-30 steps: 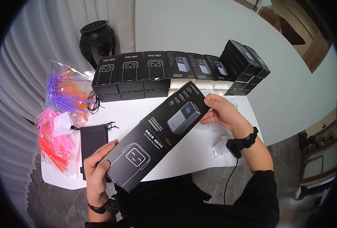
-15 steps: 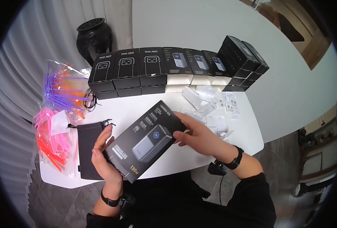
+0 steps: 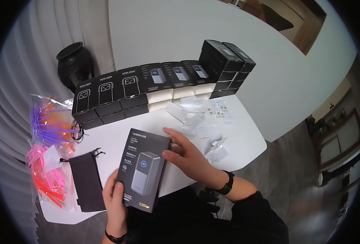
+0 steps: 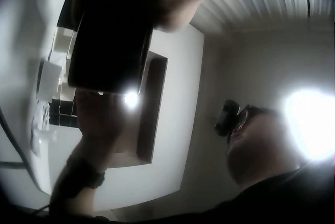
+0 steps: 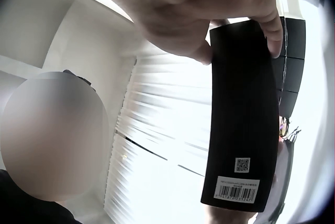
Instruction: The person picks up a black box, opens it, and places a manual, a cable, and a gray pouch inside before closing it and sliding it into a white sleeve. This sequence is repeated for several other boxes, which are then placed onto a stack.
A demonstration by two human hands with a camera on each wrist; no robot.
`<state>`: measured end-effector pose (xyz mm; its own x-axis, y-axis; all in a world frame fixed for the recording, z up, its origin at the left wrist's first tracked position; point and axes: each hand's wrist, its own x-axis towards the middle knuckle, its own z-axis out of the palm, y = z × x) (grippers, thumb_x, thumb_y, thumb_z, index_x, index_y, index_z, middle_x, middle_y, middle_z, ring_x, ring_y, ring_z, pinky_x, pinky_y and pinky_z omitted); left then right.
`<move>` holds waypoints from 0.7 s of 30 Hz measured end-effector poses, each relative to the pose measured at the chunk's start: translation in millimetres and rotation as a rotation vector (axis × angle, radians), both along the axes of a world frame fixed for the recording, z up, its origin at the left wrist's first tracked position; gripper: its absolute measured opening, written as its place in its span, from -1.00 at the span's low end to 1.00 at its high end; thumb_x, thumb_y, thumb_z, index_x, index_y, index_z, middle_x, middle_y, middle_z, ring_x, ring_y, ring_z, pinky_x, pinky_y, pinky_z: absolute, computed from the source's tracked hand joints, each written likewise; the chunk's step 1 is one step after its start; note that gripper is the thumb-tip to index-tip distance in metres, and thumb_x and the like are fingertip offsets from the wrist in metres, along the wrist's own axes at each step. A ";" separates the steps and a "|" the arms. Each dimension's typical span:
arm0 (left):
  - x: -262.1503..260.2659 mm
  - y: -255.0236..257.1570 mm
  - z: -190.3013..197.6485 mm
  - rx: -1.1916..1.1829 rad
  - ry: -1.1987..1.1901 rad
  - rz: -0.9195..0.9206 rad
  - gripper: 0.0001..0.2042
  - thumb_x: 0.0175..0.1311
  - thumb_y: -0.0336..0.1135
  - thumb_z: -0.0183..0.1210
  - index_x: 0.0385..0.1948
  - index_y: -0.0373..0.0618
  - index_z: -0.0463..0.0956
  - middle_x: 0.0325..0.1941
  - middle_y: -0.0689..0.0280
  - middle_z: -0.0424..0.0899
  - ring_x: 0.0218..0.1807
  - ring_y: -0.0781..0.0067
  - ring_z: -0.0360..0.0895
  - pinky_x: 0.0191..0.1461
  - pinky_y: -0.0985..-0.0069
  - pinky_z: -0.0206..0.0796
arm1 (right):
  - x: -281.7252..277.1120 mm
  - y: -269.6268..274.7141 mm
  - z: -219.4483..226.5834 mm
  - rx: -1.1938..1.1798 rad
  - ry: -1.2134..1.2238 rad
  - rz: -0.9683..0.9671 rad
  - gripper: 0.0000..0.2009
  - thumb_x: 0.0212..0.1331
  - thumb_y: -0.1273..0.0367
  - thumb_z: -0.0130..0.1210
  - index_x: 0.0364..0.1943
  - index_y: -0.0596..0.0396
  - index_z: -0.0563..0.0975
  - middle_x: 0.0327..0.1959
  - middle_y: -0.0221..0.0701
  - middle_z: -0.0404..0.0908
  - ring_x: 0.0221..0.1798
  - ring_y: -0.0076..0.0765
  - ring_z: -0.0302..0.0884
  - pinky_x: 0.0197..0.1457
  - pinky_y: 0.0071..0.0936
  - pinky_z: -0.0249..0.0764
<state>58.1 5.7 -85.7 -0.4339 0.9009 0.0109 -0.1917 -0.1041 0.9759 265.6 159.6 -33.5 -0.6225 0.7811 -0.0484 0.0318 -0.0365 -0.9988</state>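
Observation:
Both hands hold a black power bank box [image 3: 127,160], tilted above the table's front edge, its printed grey power bank facing up. My left hand [image 3: 116,205] grips its lower left side, thumb on the front. At the upper right side, my right hand [image 3: 190,158] pinches the edge between thumb and fingers. In the right wrist view a narrow side of the box [image 5: 243,109] shows a barcode label [image 5: 237,189] and a QR code. The left wrist view has the box dark against the light. A black drawstring pouch [image 3: 86,183] lies to the left of the box.
Several similar black boxes [image 3: 107,95] stand stacked along the table's back, with more piled at the right end [image 3: 224,65]. Clear plastic wrappers [image 3: 184,112] and printed slips lie before them. Bags of purple and orange sticks [image 3: 50,126] and pink and red ones [image 3: 48,179] lie left.
The box was opened out long, showing a second panel with a smiling face; now only the power bank panel faces up. It has turned more upright, and the head view has swung right.

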 end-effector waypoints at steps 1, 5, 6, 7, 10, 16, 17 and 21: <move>6.0 0.0 11.7 -0.010 -0.126 -0.117 -0.52 0.41 -0.37 0.07 0.31 -0.43 0.33 0.27 0.08 0.52 0.29 0.32 0.46 0.41 0.41 0.18 | 1.5 0.5 -0.4 -0.032 0.016 -0.063 -0.33 0.42 0.41 0.09 0.53 0.10 0.03 0.37 -0.16 0.32 0.26 -0.37 0.44 0.27 -0.41 0.45; 27.6 9.5 33.9 0.012 -0.250 -0.329 -0.29 0.26 -0.45 0.15 0.46 -0.36 0.07 0.37 0.04 0.42 0.39 0.27 0.39 0.46 0.37 0.15 | 12.4 -5.9 -9.3 -0.029 0.076 -0.112 -0.23 0.42 0.39 0.10 0.56 0.10 -0.12 0.51 -0.04 0.11 0.40 -0.20 0.33 0.35 -0.32 0.40; 31.6 14.8 34.1 0.009 -0.309 -0.346 -0.26 0.25 -0.47 0.16 0.48 -0.34 0.03 0.38 0.03 0.41 0.39 0.25 0.38 0.46 0.36 0.15 | 17.9 -9.2 -8.0 0.007 0.048 -0.078 -0.21 0.41 0.38 0.10 0.57 0.09 -0.15 0.54 -0.03 0.05 0.44 -0.15 0.29 0.37 -0.29 0.39; 36.4 21.1 34.4 0.004 -0.365 -0.363 -0.23 0.23 -0.49 0.17 0.49 -0.33 -0.01 0.38 0.02 0.40 0.39 0.24 0.38 0.46 0.35 0.16 | 24.1 -11.3 -5.6 0.044 0.019 -0.045 -0.18 0.41 0.37 0.11 0.57 0.09 -0.18 0.57 -0.01 -0.01 0.47 -0.11 0.26 0.38 -0.27 0.38; 58.9 46.3 38.4 0.021 -0.205 -0.316 -0.19 0.22 -0.55 0.18 0.51 -0.29 -0.07 0.38 0.01 0.39 0.39 0.20 0.38 0.44 0.32 0.19 | 57.6 -17.2 5.8 0.102 -0.136 0.057 -0.13 0.40 0.33 0.13 0.58 0.10 -0.24 0.58 -0.03 -0.03 0.53 -0.04 0.15 0.42 -0.22 0.34; 123.2 121.1 70.8 0.072 -0.026 -0.687 -0.26 0.38 -0.58 0.09 0.55 -0.10 -0.10 0.43 0.06 0.31 0.31 0.30 0.46 0.21 0.48 0.39 | 156.9 9.5 36.7 0.116 0.068 -0.322 -0.33 0.44 0.25 0.06 0.52 0.20 0.07 0.36 -0.19 0.38 0.21 -0.38 0.49 0.22 -0.42 0.48; 133.5 131.4 76.0 0.060 0.070 -0.758 -0.30 0.42 -0.54 0.09 0.54 -0.12 -0.06 0.43 0.07 0.31 0.28 0.29 0.49 0.22 0.46 0.40 | 176.5 20.2 36.6 0.121 0.168 -0.381 -0.37 0.44 0.26 0.05 0.49 0.21 0.13 0.32 -0.24 0.43 0.18 -0.43 0.51 0.19 -0.47 0.49; 160.4 148.0 76.2 -0.018 0.207 -0.931 -0.39 0.40 -0.58 0.08 0.48 -0.18 0.10 0.39 0.12 0.39 0.23 0.33 0.53 0.24 0.47 0.38 | 265.7 82.5 32.2 0.074 0.155 -0.604 -0.49 0.46 0.19 0.00 0.34 0.26 0.35 0.03 -0.37 0.62 0.00 -0.53 0.60 0.01 -0.56 0.56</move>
